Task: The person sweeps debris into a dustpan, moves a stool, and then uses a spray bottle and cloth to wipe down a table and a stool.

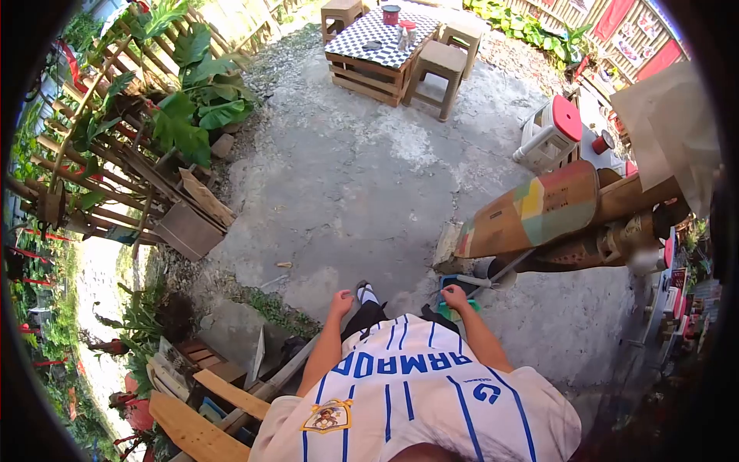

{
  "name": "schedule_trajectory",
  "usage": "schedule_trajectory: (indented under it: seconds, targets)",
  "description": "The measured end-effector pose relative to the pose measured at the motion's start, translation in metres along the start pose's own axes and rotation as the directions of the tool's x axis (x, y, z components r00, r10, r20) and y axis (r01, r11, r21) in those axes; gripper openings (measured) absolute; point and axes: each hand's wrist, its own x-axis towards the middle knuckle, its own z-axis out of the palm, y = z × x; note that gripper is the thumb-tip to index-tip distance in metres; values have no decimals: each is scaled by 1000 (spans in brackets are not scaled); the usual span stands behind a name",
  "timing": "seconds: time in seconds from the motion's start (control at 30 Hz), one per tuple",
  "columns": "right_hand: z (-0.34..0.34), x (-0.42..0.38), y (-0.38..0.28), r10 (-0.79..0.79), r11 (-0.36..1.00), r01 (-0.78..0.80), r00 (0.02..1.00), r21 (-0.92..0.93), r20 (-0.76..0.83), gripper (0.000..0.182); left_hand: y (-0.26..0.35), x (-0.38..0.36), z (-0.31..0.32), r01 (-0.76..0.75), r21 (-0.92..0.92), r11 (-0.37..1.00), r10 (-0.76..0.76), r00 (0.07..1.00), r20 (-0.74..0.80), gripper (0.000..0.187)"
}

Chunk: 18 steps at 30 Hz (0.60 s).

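My left hand (pixel 342 301) is at the lower centre, its fingers curled; anything inside them is too small to make out. It hangs just left of a foot in a dark sandal (pixel 366 292). On the right, my right hand (pixel 454 296) is also curled, and what it may hold is hidden. That hand overlaps the edge of a dark blue-green tray-like object (pixel 449 282) on the ground. Both forearms extend from a white shirt with blue stripes (pixel 408 385).
A checkered table (pixel 369 38) with stools (pixel 439 73) stands ahead. Right are a painted board (pixel 531 208) and white stools with red tops (pixel 566 117). Left are a bamboo fence (pixel 100 162), plants and a leaning board (pixel 189 230). Wooden planks (pixel 196 431) lie near my left arm.
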Motion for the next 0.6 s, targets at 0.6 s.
schedule_trajectory:
  seconds: [0.6]
  targets:
    - [56,165,-271,298,857,-283,954,430,34,27,152,213,-181,437,-72,897,-420,891,174,48]
